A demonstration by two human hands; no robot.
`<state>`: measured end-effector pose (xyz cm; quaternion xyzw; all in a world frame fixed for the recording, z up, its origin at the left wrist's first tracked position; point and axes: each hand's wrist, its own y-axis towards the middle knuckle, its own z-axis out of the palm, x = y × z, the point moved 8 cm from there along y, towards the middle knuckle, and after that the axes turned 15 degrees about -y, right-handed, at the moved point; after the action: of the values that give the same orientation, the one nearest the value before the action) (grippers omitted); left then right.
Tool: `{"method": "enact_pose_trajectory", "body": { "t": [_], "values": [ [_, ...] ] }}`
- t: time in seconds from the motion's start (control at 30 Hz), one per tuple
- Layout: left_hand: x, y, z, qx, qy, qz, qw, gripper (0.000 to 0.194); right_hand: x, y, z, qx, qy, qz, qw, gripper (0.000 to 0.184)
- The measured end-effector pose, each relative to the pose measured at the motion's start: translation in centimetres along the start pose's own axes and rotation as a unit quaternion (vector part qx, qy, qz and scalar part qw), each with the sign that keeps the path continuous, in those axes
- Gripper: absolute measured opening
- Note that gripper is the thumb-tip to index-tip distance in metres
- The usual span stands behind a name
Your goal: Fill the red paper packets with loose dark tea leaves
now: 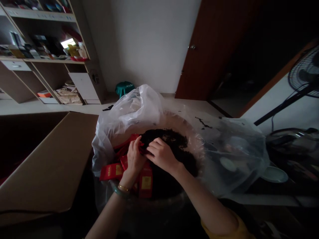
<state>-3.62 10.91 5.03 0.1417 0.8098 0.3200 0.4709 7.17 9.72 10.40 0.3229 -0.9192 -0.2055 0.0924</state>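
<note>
While the left hand (134,159) curls closed on a red packet (127,141), its long axis slanting up toward the fingertips, the right hand (161,154) bends over dark crumbly material (171,139), its grip unclear. More red packets (146,182) lie just beside, inside a clear plastic liner (132,113), with a cardboard box flap (50,159) to the left.

A thin gold bangle (123,188) and a thicker green bangle (119,193) are worn together on the left wrist (127,181). A yellow sleeve (226,228) is seen at the bottom edge of the view on the right arm (201,204). No covering is worn on the left hand (134,159) or right hand (161,155).
</note>
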Motion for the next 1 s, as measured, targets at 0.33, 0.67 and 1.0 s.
{"method": "enact_pose_trajectory", "body": {
  "t": [0.33,0.67,1.0],
  "values": [
    [1.1,-0.1,1.6,0.085,0.066,-0.082,0.991,0.059,-4.4,-0.1,0.3,0.038,0.052,0.137,0.989,0.015],
    [0.3,-0.6,2.4,0.083,-0.017,-0.07,0.994,0.066,-4.0,-0.4,1.8,0.066,0.057,0.145,0.986,0.02],
    [0.2,0.4,2.2,0.108,-0.146,-0.16,0.97,0.048,-3.7,-0.1,-0.7,-0.011,0.067,0.079,0.995,0.008]
  ]
}}
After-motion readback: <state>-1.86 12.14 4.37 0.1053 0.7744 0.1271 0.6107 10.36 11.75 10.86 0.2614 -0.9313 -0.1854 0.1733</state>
